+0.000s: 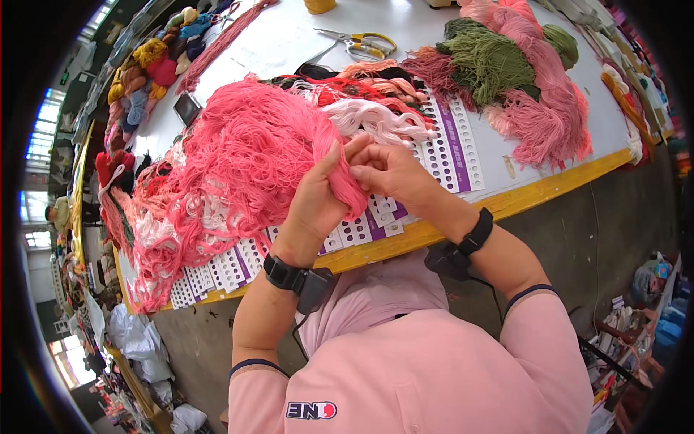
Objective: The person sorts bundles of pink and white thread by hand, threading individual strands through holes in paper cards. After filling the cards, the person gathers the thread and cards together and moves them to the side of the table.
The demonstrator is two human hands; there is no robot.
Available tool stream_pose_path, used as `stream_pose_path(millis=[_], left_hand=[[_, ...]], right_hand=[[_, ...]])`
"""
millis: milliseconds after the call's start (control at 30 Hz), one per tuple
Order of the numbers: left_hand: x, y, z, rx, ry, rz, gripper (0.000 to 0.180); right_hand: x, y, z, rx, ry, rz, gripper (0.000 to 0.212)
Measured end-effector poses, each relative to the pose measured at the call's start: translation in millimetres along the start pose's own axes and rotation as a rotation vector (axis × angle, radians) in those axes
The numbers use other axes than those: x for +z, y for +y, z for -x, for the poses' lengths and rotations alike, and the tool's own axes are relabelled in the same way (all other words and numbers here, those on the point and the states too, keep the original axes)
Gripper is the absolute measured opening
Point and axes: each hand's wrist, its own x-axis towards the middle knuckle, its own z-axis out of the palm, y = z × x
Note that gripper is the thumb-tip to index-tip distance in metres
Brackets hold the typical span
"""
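Note:
A big tangled heap of pink yarn (253, 145) covers the near left part of the table. My left hand (318, 192) is wrapped round a bundled end of that yarn, close to the table's front edge. Pinched fingers of my right hand (387, 170) meet the same bundle from the right; whatever sits between their tips is too small to make out. White yarn (372, 119) lies just beyond my hands, beside red and peach skeins (361, 90). Punched cards with round holes (448, 148) stick out from under the yarn.
Yellow-handled scissors (361, 45) lie farther back. Green yarn (488, 61) and dusty pink skeins (553, 108) are piled at the right. A small dark device (187, 108) rests left of the heap. Yellow trim (528, 202) runs along the table's front edge.

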Motion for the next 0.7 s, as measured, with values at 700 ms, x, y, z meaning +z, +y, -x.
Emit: stream_pose_path(millis=[700], left_hand=[[-1.7, -3.7, 20.5, 0.120, 0.170, -0.272, 0.045]], right_hand=[[-6.1, 13.7, 22.9, 0.050, -0.009, -0.255, 0.013]])
